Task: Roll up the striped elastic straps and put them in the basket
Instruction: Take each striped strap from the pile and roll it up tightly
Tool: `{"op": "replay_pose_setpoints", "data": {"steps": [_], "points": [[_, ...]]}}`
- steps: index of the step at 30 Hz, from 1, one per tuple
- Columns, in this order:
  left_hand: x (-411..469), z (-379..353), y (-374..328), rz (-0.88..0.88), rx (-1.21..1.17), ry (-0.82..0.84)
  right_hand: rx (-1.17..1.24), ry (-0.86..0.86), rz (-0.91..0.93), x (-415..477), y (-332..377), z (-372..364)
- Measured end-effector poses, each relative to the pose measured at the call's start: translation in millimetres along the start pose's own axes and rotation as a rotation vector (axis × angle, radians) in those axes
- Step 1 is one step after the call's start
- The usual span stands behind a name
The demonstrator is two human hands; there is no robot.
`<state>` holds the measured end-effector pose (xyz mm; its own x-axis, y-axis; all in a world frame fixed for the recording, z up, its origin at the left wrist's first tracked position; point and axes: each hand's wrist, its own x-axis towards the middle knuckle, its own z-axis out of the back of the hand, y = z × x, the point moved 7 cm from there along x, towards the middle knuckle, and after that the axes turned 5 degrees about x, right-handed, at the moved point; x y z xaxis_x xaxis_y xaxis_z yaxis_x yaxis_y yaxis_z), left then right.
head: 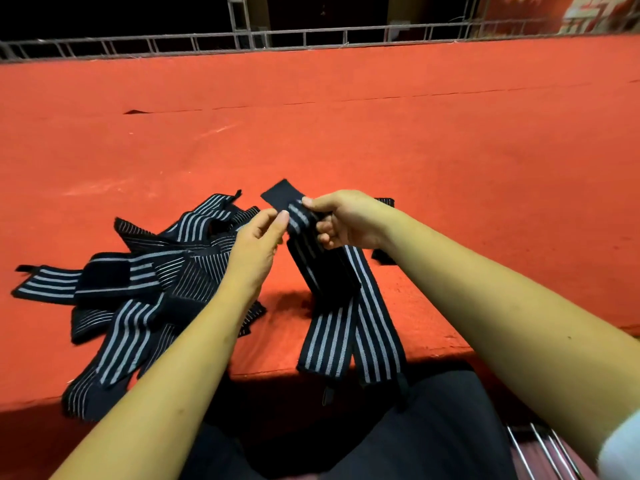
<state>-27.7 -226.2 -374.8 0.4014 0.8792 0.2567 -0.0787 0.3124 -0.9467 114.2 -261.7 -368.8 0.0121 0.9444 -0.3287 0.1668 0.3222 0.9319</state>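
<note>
- Far left, we see a pile of straps (145, 282) heaped loose on the red cloth (346, 116). They're black with pale grey stripes running lengthwise, and none is rolled.
- Next along is our left hand (254, 244), thumb and fingers pinching the edge of one strap (332, 327).
- That strap hangs doubled from our hands down to the cloth's near edge, its plain black end poking up above.
- Our right hand (346, 220) grips it, thumb on top, fingers curled beneath.

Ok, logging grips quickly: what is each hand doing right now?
Left hand: pinches the striped strap near its top.
Right hand: grips the same strap, fingers curled round it.
</note>
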Motion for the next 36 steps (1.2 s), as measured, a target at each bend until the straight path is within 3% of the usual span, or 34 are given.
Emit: {"op": "replay_pose_setpoints", "data": {"steps": [3, 8, 13, 20, 23, 25, 29, 31, 33, 36], "points": [[2.5, -1.2, 3.2, 0.033, -0.093, 0.026, -0.155, -0.019, 0.076, -3.3, -0.8, -1.4], [5.2, -4.7, -5.9, 0.033, -0.166, 0.034, -0.486, -0.190, 0.428, -14.0, 22.0, -8.2], [12.9, 0.5, -12.0, 0.057, -0.248, -0.009, -0.337, 0.029, 0.368, -15.4, 15.4, -26.5], [14.7, 3.7, -11.5, -0.025, -0.049, 0.056, -0.488, -0.080, 0.494, -12.4, 12.4, -18.9], [11.3, 0.6, 3.4, 0.060, -0.024, 0.029, -0.291, -0.140, 0.493, -5.2, 15.9, -9.0], [6.3, -15.8, 23.3, 0.142, -0.118, 0.191, -0.034, -0.123, 0.475, -5.3, 23.6, -3.3], [-25.6, -50.9, 44.8, 0.130, 0.055, 0.590, 0.201, -0.229, 0.546, -7.4, 52.6, 21.4], [-29.2, -52.8, 50.8, 0.106, 0.087, 0.574, 0.285, -0.308, 0.556, -6.7, 63.3, 37.5], [-20.0, -43.2, 53.5, 0.134, 0.047, 0.411, 0.322, -0.305, 0.525, -1.9, 66.8, 44.3], [-9.8, -41.0, 42.1, 0.101, 0.006, 0.345, 0.280, -0.128, 0.367, 5.6, 58.5, 27.7]]}}
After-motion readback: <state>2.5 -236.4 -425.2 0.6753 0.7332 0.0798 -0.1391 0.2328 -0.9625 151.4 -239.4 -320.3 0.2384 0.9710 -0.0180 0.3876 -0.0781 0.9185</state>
